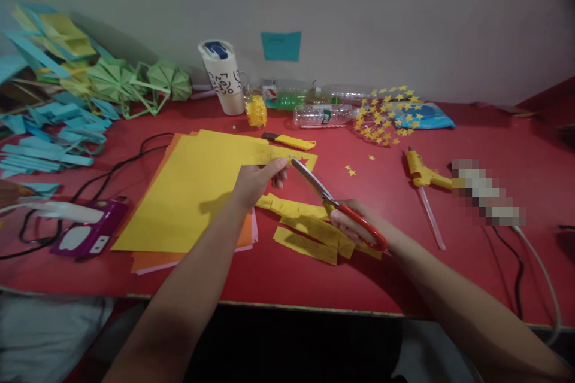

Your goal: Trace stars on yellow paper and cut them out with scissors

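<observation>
My left hand [259, 182] is closed in a pinch on a small piece of yellow paper [290, 160], most of it hidden by the fingers. The tips of the scissors [314, 184] point at that piece. Around their red handles my right hand [354, 224] is wrapped. Below the hands lie several cut yellow paper strips [305, 244], some with crosswise marks. Beneath my left hand and to its left is a stack of coloured sheets [179, 191], yellow on top. Just behind the scissors' tips, a yellow piece with a star-shaped hole [309, 160] shows red through it.
A yellow cutter knife [291, 142], loose paper stars [351, 172], plastic bottles [323, 115] and a white tumbler [223, 78] stand or lie behind. On the right is a glue gun [420, 170]; on the left, a purple power socket [90, 230], cables and folded blue paper [49, 149].
</observation>
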A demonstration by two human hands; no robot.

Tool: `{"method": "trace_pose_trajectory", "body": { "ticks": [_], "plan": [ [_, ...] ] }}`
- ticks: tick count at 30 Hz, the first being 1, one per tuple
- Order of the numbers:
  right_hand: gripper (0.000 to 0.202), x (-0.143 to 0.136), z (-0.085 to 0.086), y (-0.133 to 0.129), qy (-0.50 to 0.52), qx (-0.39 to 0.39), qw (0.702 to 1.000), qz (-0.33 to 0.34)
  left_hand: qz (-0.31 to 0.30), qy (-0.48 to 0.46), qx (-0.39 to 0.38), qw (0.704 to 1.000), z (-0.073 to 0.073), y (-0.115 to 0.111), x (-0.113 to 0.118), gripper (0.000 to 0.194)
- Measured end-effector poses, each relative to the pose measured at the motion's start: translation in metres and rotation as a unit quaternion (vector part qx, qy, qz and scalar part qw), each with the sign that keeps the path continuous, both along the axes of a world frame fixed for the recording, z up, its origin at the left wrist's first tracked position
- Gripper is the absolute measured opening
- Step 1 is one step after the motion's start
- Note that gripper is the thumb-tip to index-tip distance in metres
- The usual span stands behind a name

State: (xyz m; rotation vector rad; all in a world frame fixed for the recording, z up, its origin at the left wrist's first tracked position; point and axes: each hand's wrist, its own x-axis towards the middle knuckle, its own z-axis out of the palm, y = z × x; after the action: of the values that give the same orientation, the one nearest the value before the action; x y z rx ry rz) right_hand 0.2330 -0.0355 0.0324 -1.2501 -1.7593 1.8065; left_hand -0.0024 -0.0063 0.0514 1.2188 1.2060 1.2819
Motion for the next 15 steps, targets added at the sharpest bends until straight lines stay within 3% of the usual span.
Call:
{"method": "trace_pose_trajectory", "body": {
  "ticks": [5,15],
  "plan": [
    [0.050,0.0022,-0.0022,0.0001,0.003,0.020,1.000,0.014,-0.004,0.031,-0.028,0.999,-0.0047,-0.0026,-0.0021,0.030],
    [0.056,0.0014,0.0011,-0.0027,0.002,0.037,0.999,0.016,-0.023,0.042,-0.033,0.998,-0.0002,-0.0058,0.0070,0.032]
  ]
}}
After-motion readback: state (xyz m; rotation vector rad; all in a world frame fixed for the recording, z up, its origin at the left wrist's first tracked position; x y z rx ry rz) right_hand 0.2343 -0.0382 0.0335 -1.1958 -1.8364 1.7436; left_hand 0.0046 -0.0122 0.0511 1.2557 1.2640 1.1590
